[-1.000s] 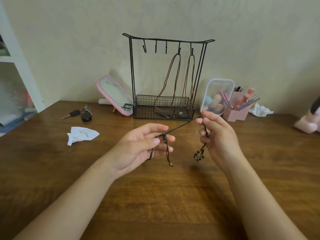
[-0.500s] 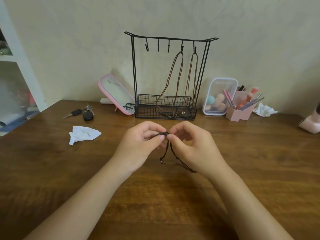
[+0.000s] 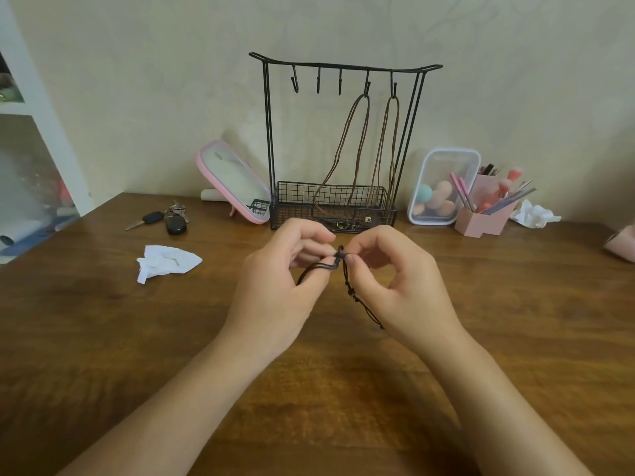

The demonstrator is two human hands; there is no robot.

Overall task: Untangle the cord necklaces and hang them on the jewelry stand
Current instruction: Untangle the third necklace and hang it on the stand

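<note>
Hands that were wide apart a second ago, cord stretched between them, are now close together above the wooden table (image 3: pixel 103 338). Left hand (image 3: pixel 281 280) pinches the black cord necklace (image 3: pixel 346 281) between thumb and forefinger, other fingers curled; a doubled strand runs back under its thumb. Right hand (image 3: pixel 398 280) pinches the same knot (image 3: pixel 339 254) from the other side, and a knotted tail hangs down by its palm. Behind them, the black wire jewelry stand (image 3: pixel 268 132) holds two brown cord necklaces (image 3: pixel 357 132) on its two rightmost hooks, their ends resting in the basket. Keys (image 3: pixel 165 219) and a crumpled tissue (image 3: pixel 168 264) lie to the left; any fob marking is too small to read.
</note>
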